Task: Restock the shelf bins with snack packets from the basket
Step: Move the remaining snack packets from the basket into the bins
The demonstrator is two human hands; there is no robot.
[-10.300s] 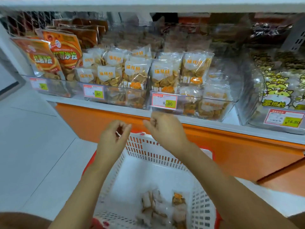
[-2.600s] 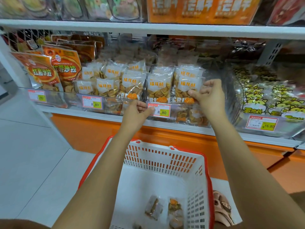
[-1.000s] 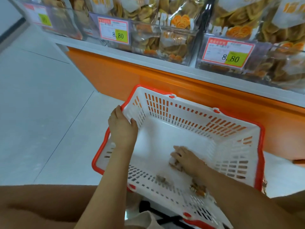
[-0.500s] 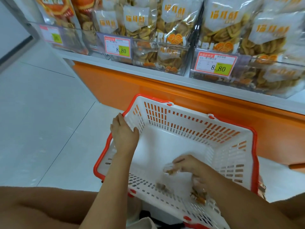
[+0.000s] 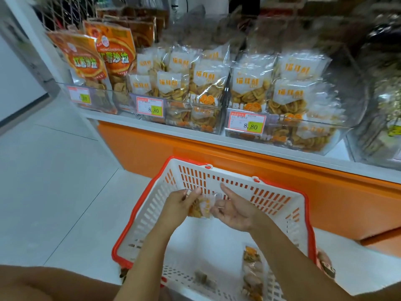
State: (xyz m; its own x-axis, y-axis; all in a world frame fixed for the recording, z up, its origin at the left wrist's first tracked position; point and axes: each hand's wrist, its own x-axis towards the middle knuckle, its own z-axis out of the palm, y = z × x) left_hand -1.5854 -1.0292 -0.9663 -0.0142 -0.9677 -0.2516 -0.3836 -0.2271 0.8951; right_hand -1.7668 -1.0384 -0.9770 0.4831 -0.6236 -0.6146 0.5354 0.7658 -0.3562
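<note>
head view: both hands hold one small clear packet of golden-brown snacks (image 5: 200,208) above the far half of the white slotted plastic basket with a red rim (image 5: 307,213). the left hand (image 5: 179,206) pinches its left side with curled fingers; the right hand (image 5: 235,213), thumb raised, curls its fingers on the right edge. a long clear snack packet (image 5: 251,272) lies toward the basket's near right corner, and a smaller blurred packet (image 5: 202,278) lies by the near edge

the grip looks light and the film slippery, so the packet could slide out on the lift and fall back or onto the floor. the clear plastic shelf bin with the 8.80 price label (image 5: 282,137), at the white shelf's front edge (image 5: 195,136), is already heaped, so a packet laid on top might tip over its front wall

pale glossy floor tiles (image 5: 54,181) run left of the orange shelf base (image 5: 282,181); what the basket rests on i cannot tell
</note>
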